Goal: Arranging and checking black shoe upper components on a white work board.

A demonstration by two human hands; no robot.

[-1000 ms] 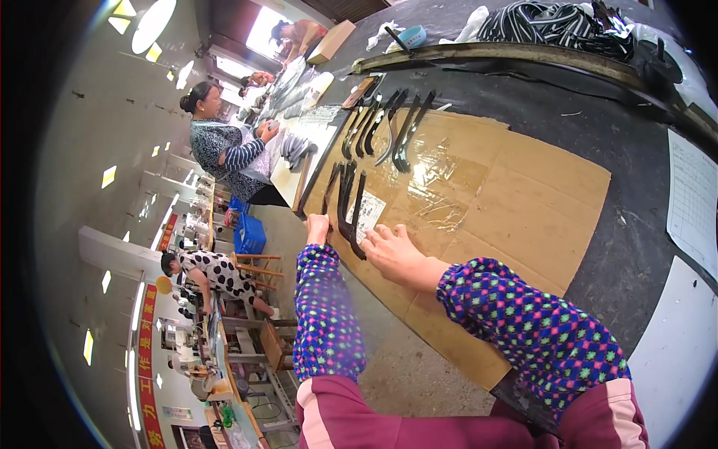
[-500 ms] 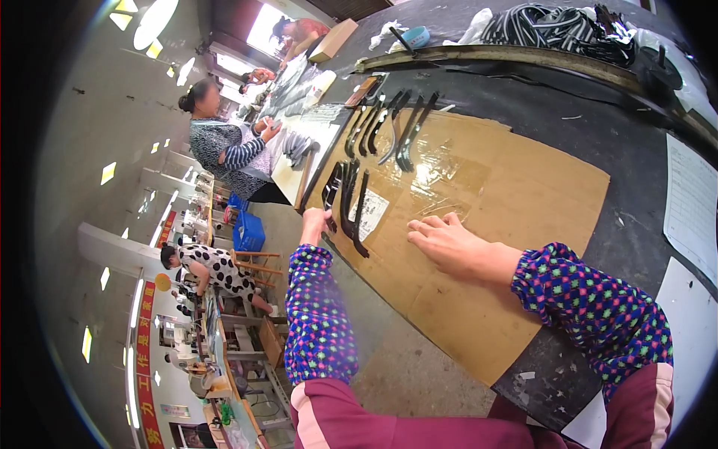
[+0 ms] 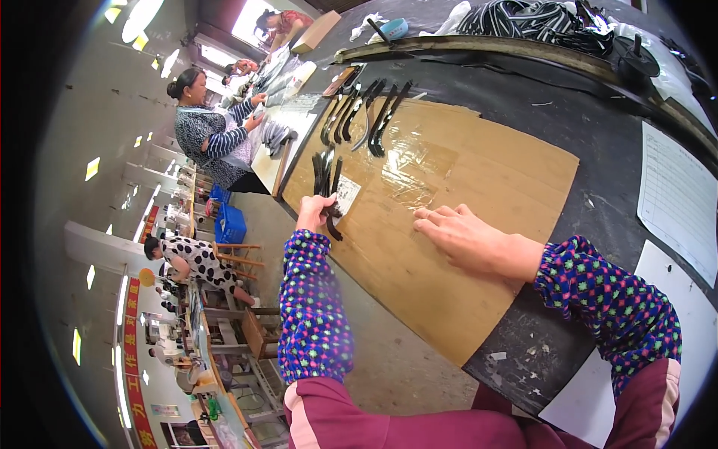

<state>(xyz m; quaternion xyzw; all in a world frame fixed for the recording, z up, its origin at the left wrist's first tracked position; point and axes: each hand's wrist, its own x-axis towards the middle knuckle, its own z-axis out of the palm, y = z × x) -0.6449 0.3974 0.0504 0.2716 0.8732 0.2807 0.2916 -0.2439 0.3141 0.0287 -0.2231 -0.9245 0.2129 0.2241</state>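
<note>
The left hand pinches the lower ends of some black strips. The right hand is loosely open over brown cardboard.

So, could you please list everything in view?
Table: one, black, in front
Cardboard: one, brown, on table
Strips: several, mostly black, on cardboard
Label: one, white, on cardboard
Sheets: at least two, white, right
Rail: one, brownish, across table
Bowl: one, blue, beyond rail
Cords: one bundle, black-and-white, beyond rail
Box: one, brown, far end
Crates: two, blue, left
Sewing machines: several, white, left
Banner: one, red, far left
Co-workers: about four, varied clothing, left
Sleeves: two, patterned blue, lower half
Left hand: one, bare, at strips
Right hand: one, bare, over cardboard
</note>
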